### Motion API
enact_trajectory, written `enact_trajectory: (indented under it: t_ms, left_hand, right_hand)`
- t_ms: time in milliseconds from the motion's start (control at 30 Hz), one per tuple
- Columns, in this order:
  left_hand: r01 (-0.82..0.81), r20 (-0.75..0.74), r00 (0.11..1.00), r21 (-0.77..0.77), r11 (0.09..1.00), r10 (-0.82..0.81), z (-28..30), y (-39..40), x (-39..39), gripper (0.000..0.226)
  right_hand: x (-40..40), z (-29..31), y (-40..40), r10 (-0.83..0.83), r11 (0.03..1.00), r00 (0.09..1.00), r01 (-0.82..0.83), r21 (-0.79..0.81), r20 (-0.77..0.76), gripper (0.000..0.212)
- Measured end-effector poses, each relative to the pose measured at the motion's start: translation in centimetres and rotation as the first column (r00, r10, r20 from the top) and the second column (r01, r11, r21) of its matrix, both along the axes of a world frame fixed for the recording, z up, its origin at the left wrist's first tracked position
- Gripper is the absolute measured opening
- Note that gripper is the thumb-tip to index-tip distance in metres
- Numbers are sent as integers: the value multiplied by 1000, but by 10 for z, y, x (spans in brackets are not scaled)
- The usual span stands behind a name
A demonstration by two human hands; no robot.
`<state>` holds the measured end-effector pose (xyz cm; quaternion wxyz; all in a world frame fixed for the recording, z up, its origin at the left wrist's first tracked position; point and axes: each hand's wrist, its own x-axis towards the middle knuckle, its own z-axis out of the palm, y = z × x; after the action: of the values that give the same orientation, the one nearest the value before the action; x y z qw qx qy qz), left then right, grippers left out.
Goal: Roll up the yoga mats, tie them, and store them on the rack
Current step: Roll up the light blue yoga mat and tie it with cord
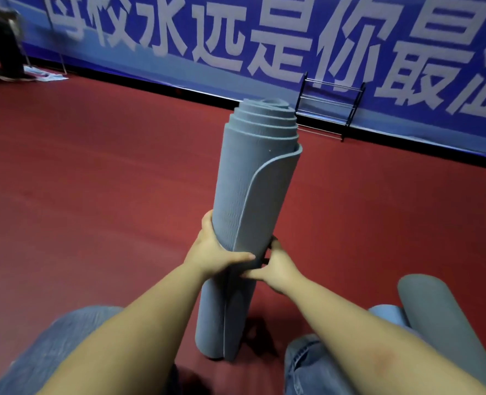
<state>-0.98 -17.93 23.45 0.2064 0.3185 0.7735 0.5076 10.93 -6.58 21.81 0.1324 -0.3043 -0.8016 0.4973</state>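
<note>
Now, going from left to right: at about ten o'clock, far off, some dark figure or equipment stands near white sheets on the floor, too blurred to name. The left hand (pixel 216 252) has its grip wrapped around the blue-grey rolled yoga mat (pixel 253 212), thumb lying across the front of the roll. This mat stands upright on the red floor (pixel 93 181), between the person's knees in jeans, in the middle of the view. The right hand (pixel 276 269) has its grip pinched on something dark at the mat's right side; it seems a strap, but it is mostly hidden.

My judgement of the risks: the outer flap of the mat lies loose and is already lifting near the top, so if the left grip relaxes before the tie is closed, the roll can spring open. The layers at the top are stepped like a telescope, so the roll may slide further out. The standing mat may also tip, as only its end touches the floor.

At one o'clock the black wire rack (pixel 330 106) waits against the blue banner (pixel 264 32). At four o'clock two other rolled mats (pixel 441 306) lie together.

The banner's large white Chinese characters read partly "母校永远是你最"; the rest is cut off.
</note>
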Motion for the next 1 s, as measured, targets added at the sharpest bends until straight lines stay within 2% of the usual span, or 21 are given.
enact_trajectory:
  t_ms: [133,233,300,400,500,600,633,700,733,900,1000]
  left_hand:
    - [-1,57,998,-13,1000,2,-2,-22,0,124]
    - [14,55,998,-43,999,-11,-2,-35,1,117]
    - [4,40,999,-52,999,-2,-1,-43,2,112]
    - [-22,13,1000,-72,997,23,2,-52,2,109]
    - [-9,19,1000,-85,996,10,4,-62,6,112]
    - [6,17,1000,-75,997,-4,3,-67,8,114]
    - [7,15,1000,-72,997,-6,3,-68,8,113]
    - [9,24,1000,-83,997,-7,2,-70,8,114]
    - [11,28,1000,-83,996,-8,1,-71,8,116]
    - [-26,-70,997,84,996,32,19,-67,12,136]
    - [-52,-48,997,182,982,62,36,-55,15,140]
  right_hand:
    - [9,29,-5,24,999,989,-28,-27,-144,97]
    - [9,73,-25,67,997,960,-56,50,-270,98]
    - [2,114,-38,99,983,935,-39,178,-340,99]
    - [-15,182,-50,133,898,932,31,439,-338,92]
    - [-39,249,-60,193,798,956,-21,603,-222,73]
    - [-63,291,-68,202,706,976,-92,703,-75,75]
    - [-68,294,-70,191,706,981,-168,688,43,80]
    - [-75,278,-74,149,725,925,-342,598,348,93]
    - [-79,268,-73,117,721,900,-368,588,420,99]
    - [-84,257,-65,9,720,897,-313,620,442,115]
    - [-71,236,-56,-51,697,861,-332,636,506,124]
